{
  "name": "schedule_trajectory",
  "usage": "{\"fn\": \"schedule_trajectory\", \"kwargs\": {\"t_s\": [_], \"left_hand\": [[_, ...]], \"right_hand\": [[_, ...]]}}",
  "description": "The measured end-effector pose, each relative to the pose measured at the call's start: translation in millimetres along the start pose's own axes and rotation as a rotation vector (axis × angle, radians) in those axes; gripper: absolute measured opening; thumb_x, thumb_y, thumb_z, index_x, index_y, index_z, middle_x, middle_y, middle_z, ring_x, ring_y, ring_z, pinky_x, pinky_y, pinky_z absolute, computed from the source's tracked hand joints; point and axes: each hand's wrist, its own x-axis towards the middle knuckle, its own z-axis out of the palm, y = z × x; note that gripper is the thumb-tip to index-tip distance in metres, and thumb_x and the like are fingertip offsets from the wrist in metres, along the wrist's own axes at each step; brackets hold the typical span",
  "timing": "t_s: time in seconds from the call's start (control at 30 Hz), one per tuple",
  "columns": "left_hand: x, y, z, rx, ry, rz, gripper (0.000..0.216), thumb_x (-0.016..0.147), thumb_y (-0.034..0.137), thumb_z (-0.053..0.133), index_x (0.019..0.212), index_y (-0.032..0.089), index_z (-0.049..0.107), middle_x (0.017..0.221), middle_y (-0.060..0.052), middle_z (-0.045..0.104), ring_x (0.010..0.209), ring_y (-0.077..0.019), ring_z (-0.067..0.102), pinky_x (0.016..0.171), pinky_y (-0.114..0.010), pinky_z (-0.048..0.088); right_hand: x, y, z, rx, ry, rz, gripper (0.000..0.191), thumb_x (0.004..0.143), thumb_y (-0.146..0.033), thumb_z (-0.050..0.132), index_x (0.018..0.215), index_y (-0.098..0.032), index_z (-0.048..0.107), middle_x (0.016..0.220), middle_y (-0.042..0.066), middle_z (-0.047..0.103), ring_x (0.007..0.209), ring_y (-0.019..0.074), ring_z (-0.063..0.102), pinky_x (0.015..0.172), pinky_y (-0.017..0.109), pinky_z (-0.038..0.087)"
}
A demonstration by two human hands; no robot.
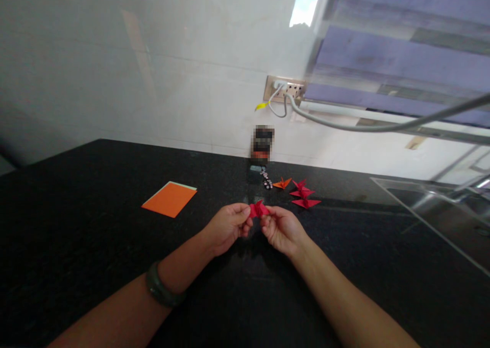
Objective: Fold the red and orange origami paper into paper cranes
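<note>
Both hands (pixel 252 228) — on red folded paper (pixel 259 208)

A black speckled counter (pixel 76 225) carries everything. Beyond the left hand (pixel 227 228), off to its left, a flat stack of orange paper (pixel 169 199) lies with a pale green edge showing under it. Just beyond the right hand (pixel 281 230) lie three red folded figures (pixel 302 192) close together, an orange folded figure (pixel 282 183) and a small beaded trinket (pixel 267 182), with a dark blurred object (pixel 262 144) farther back at the wall.
</note>
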Motion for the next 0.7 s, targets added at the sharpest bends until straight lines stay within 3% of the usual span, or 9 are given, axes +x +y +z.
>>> {"fn": "schedule_trajectory", "kwargs": {"t_s": [0.7], "left_hand": [[0.8,-2.1,0.2,-0.056,-0.035,0.021,0.02,0.069,0.029,0.064,0.068,0.012,0.053,0.053,0.003,0.051,0.042,-0.0042,0.044,0.043,-0.017,0.034]], "right_hand": [[-2.3,1.8,5.1,0.015,-0.007,-0.004,0.024,0.08,-0.008,0.036,0.07,-0.006,0.058,0.047,0.004,0.062,0.037,0.0099,0.057,0.041,0.02,0.052]]}}
